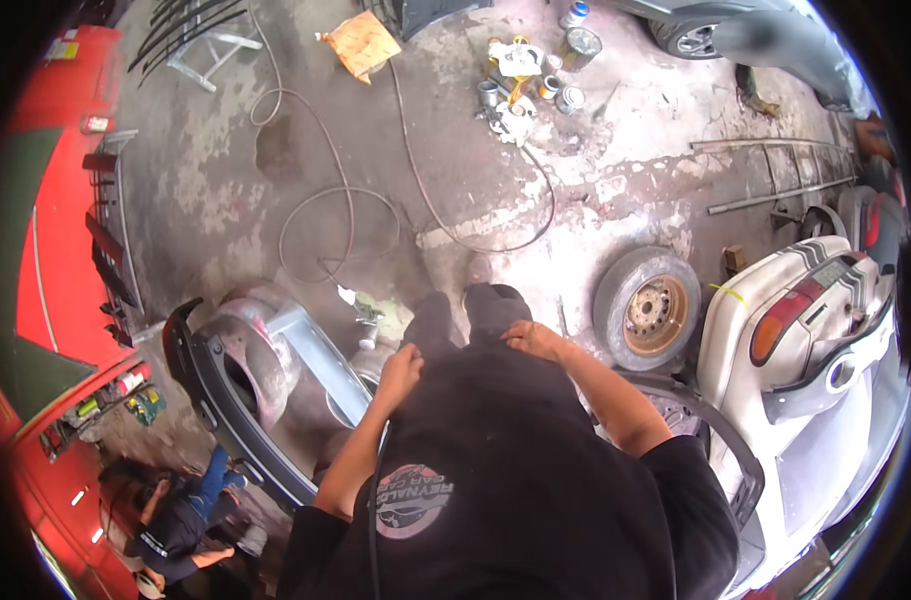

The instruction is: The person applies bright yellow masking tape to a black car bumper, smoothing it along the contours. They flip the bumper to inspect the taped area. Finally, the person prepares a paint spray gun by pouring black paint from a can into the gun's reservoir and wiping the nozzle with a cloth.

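Both your hands rest on the dark cloth at your waist: left hand [400,368] fingers curled shut against it, right hand [531,340] flat, fingers loosely spread, gripping nothing. Nearest thing is the long dark-grey plastic car bumper [215,395], lying on the concrete floor [595,180] just left of your left hand, not touching. Likely light but floppy and awkward; take it two-handed along the stiff upper edge, hands well apart.
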`<move>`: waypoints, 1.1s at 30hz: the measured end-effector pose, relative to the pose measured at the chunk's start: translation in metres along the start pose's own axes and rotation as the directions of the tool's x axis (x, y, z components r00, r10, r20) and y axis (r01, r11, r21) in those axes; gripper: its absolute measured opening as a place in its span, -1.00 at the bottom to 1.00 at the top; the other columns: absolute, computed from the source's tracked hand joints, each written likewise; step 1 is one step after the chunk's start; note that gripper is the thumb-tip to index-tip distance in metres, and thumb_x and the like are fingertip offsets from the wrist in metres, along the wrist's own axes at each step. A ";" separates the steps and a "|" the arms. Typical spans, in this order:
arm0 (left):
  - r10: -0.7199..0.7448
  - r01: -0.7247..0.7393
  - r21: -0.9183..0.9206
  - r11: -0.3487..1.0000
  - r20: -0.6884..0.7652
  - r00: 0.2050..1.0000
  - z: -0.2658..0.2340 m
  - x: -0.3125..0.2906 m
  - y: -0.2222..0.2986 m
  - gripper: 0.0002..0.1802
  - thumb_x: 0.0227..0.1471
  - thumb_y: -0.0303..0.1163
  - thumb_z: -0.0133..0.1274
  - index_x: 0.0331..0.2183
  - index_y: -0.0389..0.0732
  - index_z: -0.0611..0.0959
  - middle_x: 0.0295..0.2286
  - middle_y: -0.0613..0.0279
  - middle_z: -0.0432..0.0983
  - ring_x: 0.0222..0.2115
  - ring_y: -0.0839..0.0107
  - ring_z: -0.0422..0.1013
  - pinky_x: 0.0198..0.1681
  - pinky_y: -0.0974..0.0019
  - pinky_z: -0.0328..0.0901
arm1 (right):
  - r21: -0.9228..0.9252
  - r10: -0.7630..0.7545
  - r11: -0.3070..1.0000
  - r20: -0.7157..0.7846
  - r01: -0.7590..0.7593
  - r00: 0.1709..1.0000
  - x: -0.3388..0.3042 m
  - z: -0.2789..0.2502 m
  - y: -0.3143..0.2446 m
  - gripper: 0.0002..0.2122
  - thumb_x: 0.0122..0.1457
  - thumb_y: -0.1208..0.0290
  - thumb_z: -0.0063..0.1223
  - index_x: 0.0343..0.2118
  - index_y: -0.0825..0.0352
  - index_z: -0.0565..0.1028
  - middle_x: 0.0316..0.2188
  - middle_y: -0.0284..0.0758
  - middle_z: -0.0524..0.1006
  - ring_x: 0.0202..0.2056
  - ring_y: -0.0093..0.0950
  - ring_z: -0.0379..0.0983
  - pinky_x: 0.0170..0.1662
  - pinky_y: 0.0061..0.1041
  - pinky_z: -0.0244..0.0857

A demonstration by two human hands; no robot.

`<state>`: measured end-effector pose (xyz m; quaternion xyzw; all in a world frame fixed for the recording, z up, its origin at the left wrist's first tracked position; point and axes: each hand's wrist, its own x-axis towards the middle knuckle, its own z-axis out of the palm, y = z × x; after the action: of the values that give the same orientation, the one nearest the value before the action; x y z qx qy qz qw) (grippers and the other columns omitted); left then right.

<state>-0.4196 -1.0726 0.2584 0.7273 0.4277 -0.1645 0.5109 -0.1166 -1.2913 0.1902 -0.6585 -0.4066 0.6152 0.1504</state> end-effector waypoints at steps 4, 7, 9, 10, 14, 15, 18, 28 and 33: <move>0.049 -0.041 -0.106 0.994 0.072 0.996 -0.023 -0.013 0.014 -0.83 0.18 -0.43 0.17 -0.23 -0.31 0.58 -0.32 -0.17 0.62 -0.21 -0.19 0.55 -0.14 -0.03 0.38 | -0.146 0.014 0.989 0.019 -0.011 1.000 0.004 0.007 -0.012 -0.71 0.30 0.25 0.16 0.01 0.24 0.68 0.08 -0.10 0.59 0.12 -0.06 0.51 0.25 -0.17 0.36; 0.072 -0.057 -0.097 0.994 0.164 0.984 -0.023 -0.022 0.006 -0.82 0.18 -0.41 0.16 -0.23 -0.31 0.58 -0.32 -0.18 0.61 -0.20 -0.19 0.54 -0.14 -0.02 0.38 | -0.481 0.012 0.877 0.014 -0.004 1.000 0.007 0.015 -0.031 -0.75 0.29 0.24 0.19 -0.11 0.29 0.67 -0.04 -0.13 0.62 0.03 -0.06 0.55 0.14 -0.12 0.43; 0.111 -0.098 -0.104 0.990 0.128 0.985 -0.009 -0.021 -0.017 -0.80 0.17 -0.36 0.16 -0.25 -0.30 0.58 -0.33 -0.16 0.60 -0.22 -0.21 0.53 -0.16 -0.08 0.38 | -0.419 -0.112 0.906 -0.108 0.056 0.988 0.016 0.028 -0.019 -0.83 0.28 0.31 0.14 -0.23 0.31 0.63 -0.18 -0.12 0.62 -0.11 -0.08 0.58 0.00 -0.13 0.46; 0.195 -0.189 -0.113 0.975 0.045 0.980 -0.002 -0.024 -0.031 -0.80 0.16 -0.34 0.15 -0.26 -0.28 0.58 -0.34 -0.16 0.60 -0.24 -0.23 0.53 -0.18 -0.11 0.38 | -0.410 -0.242 0.901 -0.199 0.143 0.950 0.019 0.036 -0.019 -0.85 0.28 0.36 0.08 -0.32 0.31 0.59 -0.28 -0.11 0.62 -0.22 -0.10 0.59 -0.10 -0.14 0.47; -0.003 0.020 -0.199 0.980 0.085 0.996 0.002 -0.028 -0.068 -0.80 0.13 -0.29 0.18 -0.32 -0.24 0.68 -0.36 0.01 0.69 -0.26 -0.06 0.61 -0.18 -0.01 0.44 | -0.099 -0.107 0.990 -0.015 0.105 0.994 0.009 0.019 -0.100 -0.83 0.34 0.40 0.17 -0.28 0.44 0.59 -0.30 -0.09 0.58 -0.22 -0.06 0.55 -0.13 -0.13 0.39; -0.039 0.063 -0.249 0.966 0.100 0.994 0.004 -0.028 -0.082 -0.80 0.13 -0.28 0.19 -0.32 -0.23 0.69 -0.36 0.02 0.70 -0.26 -0.03 0.62 -0.18 0.01 0.44 | -0.021 -0.171 0.985 0.000 0.171 0.985 0.009 0.020 -0.112 -0.86 0.31 0.44 0.19 -0.29 0.43 0.61 -0.31 -0.09 0.60 -0.26 -0.02 0.57 -0.16 -0.13 0.41; -0.144 0.156 -0.398 0.904 0.062 0.988 0.036 -0.015 -0.147 -0.77 0.12 -0.27 0.23 -0.29 -0.24 0.71 -0.35 0.02 0.70 -0.23 0.02 0.64 -0.14 0.04 0.45 | -0.024 0.025 0.999 0.025 -0.024 0.999 0.030 0.033 -0.129 -0.90 0.26 0.49 0.21 -0.31 0.43 0.61 -0.31 -0.10 0.61 -0.23 -0.02 0.57 -0.13 -0.14 0.42; -0.673 0.598 -0.315 0.737 -0.265 0.690 0.130 0.207 -0.454 -0.42 0.06 -0.24 0.26 0.10 -0.20 0.53 0.05 -0.32 0.48 0.06 -0.26 0.47 0.10 -0.15 0.40 | -0.579 0.064 0.791 -0.245 -0.199 0.968 0.159 0.148 -0.047 -0.72 0.18 0.52 0.16 -0.03 0.29 0.59 0.05 -0.05 0.41 0.23 0.08 0.28 0.28 0.03 0.21; -0.858 0.868 -0.122 0.480 -0.270 0.437 0.171 0.288 -0.616 0.03 -0.07 -0.19 0.35 0.37 -0.06 0.25 0.32 -0.35 0.13 0.39 -0.45 -0.03 0.35 -0.52 -0.02 | -0.641 0.053 0.746 -0.218 -0.183 0.975 0.178 0.142 -0.028 -0.72 0.12 0.50 0.13 -0.08 0.33 0.61 0.01 -0.02 0.42 0.29 0.19 0.23 0.32 0.16 0.13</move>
<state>-0.7050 -1.0241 -0.3803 0.4318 0.8061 -0.2989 0.2730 -0.2750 -1.1884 0.0595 -0.7480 -0.5380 0.3775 -0.0925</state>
